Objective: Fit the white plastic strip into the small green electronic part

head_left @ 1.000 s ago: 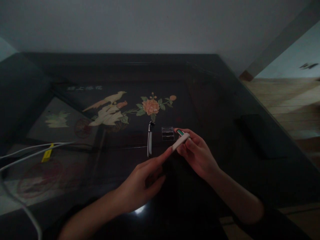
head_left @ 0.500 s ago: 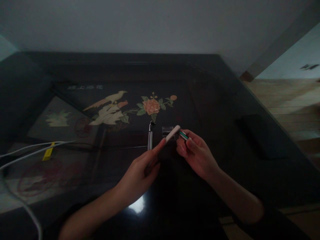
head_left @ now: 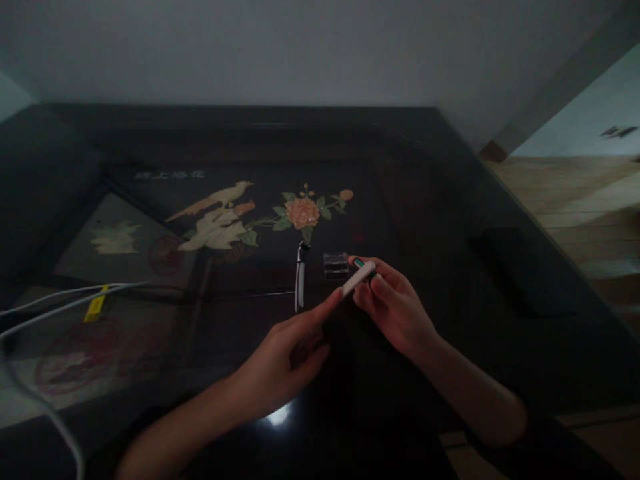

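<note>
My left hand (head_left: pixel 295 353) is closed around a slim white stick with a rounded end (head_left: pixel 359 277), the index finger stretched along it. Its tip crosses in front of a small razor cartridge with a green strip (head_left: pixel 359 262), pinched between the fingers of my right hand (head_left: pixel 393 300). Whether stick and cartridge touch, I cannot tell. On the dark glossy table, a white-and-black razor handle (head_left: pixel 300 280) lies left of the hands. Between the handle and my right hand sits a small clear plastic case (head_left: pixel 335 265).
White cables (head_left: pixel 60 293) with a yellow tag (head_left: pixel 96 304) run along the left side. A dark flat object (head_left: pixel 525 273) lies at the right. The table (head_left: pixel 425 167) has an inlaid bird and flower picture (head_left: pixel 303 213) and meets a wall (head_left: pixel 250 53) behind.
My left hand has moved slightly right, bringing the white stick's tip over the cartridge. More of the clear case and razor handle now shows. The green strip has tilted and shifted slightly left.
</note>
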